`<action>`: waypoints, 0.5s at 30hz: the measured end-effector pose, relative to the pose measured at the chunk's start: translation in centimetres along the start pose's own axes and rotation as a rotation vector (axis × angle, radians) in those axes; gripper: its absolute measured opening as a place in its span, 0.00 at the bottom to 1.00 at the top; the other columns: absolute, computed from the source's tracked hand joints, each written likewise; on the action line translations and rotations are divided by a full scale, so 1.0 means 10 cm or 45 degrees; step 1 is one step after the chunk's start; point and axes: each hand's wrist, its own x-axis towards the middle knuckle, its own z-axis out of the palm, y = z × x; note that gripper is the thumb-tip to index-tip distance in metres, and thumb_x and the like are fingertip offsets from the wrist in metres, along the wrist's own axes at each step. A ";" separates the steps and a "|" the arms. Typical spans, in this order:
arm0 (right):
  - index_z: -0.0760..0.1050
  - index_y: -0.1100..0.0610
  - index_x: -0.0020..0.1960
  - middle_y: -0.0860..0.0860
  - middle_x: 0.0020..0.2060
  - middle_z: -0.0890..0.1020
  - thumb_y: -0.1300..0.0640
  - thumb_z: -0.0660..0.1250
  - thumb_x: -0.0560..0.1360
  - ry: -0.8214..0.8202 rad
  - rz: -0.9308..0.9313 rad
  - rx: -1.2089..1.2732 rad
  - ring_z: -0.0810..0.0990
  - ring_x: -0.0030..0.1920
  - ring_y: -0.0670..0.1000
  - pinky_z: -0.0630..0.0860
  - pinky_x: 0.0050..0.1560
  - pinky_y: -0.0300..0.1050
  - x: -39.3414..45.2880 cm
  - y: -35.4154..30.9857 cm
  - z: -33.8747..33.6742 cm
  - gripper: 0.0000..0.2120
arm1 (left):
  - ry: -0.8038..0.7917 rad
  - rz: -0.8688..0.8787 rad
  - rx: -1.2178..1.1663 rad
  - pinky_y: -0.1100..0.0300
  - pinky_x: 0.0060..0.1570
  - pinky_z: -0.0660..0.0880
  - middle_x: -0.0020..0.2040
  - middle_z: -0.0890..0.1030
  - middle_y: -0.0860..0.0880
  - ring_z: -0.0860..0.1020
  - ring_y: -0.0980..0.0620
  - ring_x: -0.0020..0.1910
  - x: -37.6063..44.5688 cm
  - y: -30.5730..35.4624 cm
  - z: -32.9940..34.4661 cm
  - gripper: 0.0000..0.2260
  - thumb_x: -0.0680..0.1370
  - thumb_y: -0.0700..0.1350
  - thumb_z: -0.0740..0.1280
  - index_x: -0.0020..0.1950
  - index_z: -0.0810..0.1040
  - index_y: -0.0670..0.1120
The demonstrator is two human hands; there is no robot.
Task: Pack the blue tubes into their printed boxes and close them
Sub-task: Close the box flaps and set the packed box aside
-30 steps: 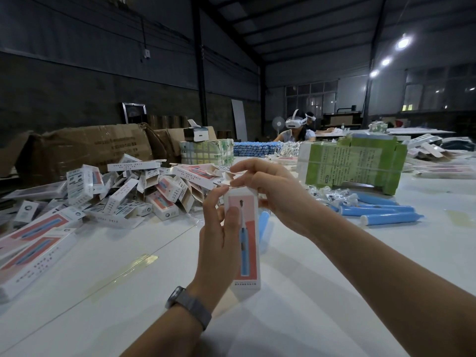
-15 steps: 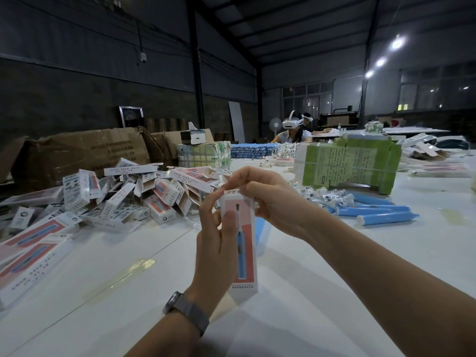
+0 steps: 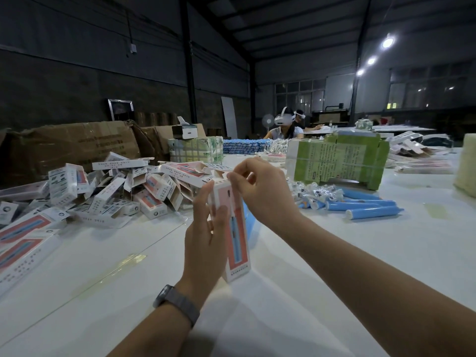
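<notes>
I hold a tall printed box (image 3: 238,243), pink and white with a blue tube pictured on it, upright over the white table (image 3: 322,266). My left hand (image 3: 206,235) wraps its left side and back. My right hand (image 3: 260,191) pinches the box's top flap, fingers bent over the upper end. Whatever is inside the box is hidden. A bit of blue (image 3: 248,222) shows just behind the box. Several loose blue tubes (image 3: 371,206) lie on the table to the right. A heap of open printed boxes (image 3: 123,191) lies to the left.
A green bundle of flat cartons (image 3: 337,161) stands behind the tubes, with small wrapped parts (image 3: 316,193) at its foot. Brown cardboard cartons (image 3: 69,148) line the back left. Packed boxes (image 3: 23,235) lie at the far left. Two people sit at the table's far end.
The box has tilted slightly, its top leaning left. My right hand's fingers have pressed down onto the top flap. Both hands stay in about the same place.
</notes>
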 end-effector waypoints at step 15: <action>0.81 0.59 0.48 0.55 0.41 0.82 0.50 0.63 0.79 -0.317 0.037 -0.339 0.77 0.41 0.54 0.72 0.43 0.48 -0.27 -0.01 -0.46 0.14 | -0.278 -0.028 -0.004 0.55 0.39 0.81 0.53 0.83 0.64 0.84 0.60 0.44 -0.11 -0.02 -0.03 0.27 0.76 0.72 0.53 0.74 0.53 0.73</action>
